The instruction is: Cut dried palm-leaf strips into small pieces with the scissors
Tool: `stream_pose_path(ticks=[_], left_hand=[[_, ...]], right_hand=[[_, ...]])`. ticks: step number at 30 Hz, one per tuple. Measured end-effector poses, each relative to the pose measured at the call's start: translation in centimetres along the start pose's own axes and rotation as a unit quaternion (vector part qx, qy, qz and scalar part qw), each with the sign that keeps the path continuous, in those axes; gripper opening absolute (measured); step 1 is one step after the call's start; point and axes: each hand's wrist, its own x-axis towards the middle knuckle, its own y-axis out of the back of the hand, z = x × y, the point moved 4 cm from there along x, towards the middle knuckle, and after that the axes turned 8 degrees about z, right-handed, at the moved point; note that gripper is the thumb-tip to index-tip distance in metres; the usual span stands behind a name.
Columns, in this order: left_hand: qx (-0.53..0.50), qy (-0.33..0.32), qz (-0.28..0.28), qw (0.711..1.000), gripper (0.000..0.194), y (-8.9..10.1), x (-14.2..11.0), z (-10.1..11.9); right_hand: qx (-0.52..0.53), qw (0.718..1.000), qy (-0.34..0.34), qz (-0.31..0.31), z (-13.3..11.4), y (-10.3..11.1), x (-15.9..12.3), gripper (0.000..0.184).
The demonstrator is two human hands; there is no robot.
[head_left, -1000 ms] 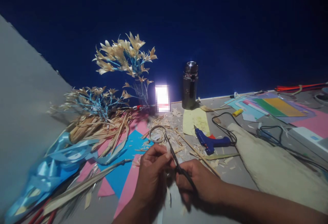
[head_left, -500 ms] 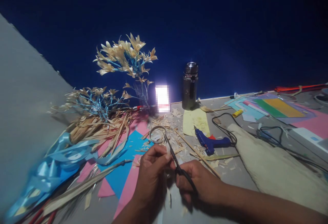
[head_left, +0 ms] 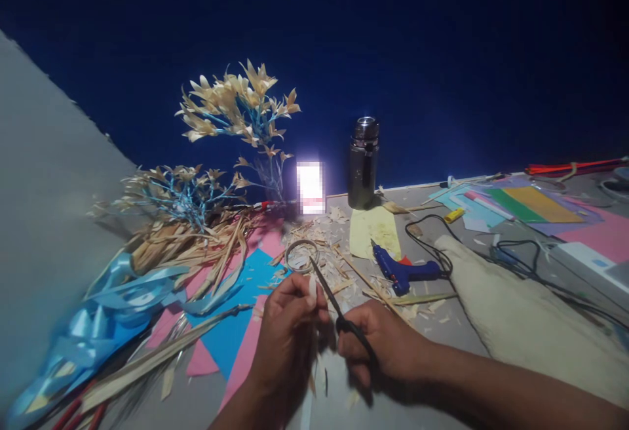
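Between the thumb and fingers of my left hand [head_left: 291, 315] is a small pale, petal-shaped piece [head_left: 312, 286] of husk-like material, its tip pointing up. My right hand [head_left: 376, 338] grips dark scissors [head_left: 330, 291] by the handles. Their blades look closed together and slant up to the left, just right of the piece and apart from it. Beyond the fingertips a roll of tape [head_left: 287, 254] lies among pale shavings [head_left: 339, 273]. Part of the handles is hidden by my right fingers.
A blue glue gun [head_left: 405, 273] with a black cord lies at right, near a yellow sheet [head_left: 378, 227] and a dark flask [head_left: 363, 171]. Husk flowers [head_left: 236, 105] stand at back left, above blue ribbon [head_left: 108, 305] and coloured sheets [head_left: 236, 299]. A pale cloth [head_left: 531, 325] spreads at right.
My left hand has drawn slightly left with the pale piece, away from the scissors. The blades, which were close against it, now stand apart and lean more to the left.
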Motion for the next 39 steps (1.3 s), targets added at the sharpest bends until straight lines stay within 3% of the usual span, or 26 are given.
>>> stream_pose_path(ticks=[3,7,14,25,29,35,39], left_hand=[[0.011,0.029,-0.023,0.999,0.012,-0.1,-0.1,-0.2],[0.049,0.044,-0.026,0.998,0.014,-0.2,-0.1,-0.7],[0.139,0.066,-0.054,0.987,0.015,-0.1,0.1,-1.7],[0.138,0.08,-0.082,0.984,0.014,-0.3,0.2,-2.0],[0.11,0.1,-0.096,0.984,0.012,0.0,0.4,-2.2],[0.161,0.102,-0.084,0.978,0.013,-0.1,0.4,-2.0],[0.105,0.114,-0.085,0.984,0.01,-0.3,0.4,-1.9]], right_hand=[[0.038,0.999,0.005,0.037,-0.7,0.6,0.2,0.026],[0.123,0.988,0.044,0.079,-2.5,1.4,0.0,0.04],[0.083,0.986,0.097,0.108,-4.1,2.6,-0.5,0.044],[0.109,0.977,0.119,0.14,-4.6,2.4,-1.0,0.041],[0.072,0.982,0.114,0.132,-4.9,3.0,-0.8,0.039],[-0.032,0.982,0.148,0.108,-5.5,3.4,-1.0,0.029],[0.031,0.978,0.157,0.131,-5.2,3.3,-0.9,0.028]])
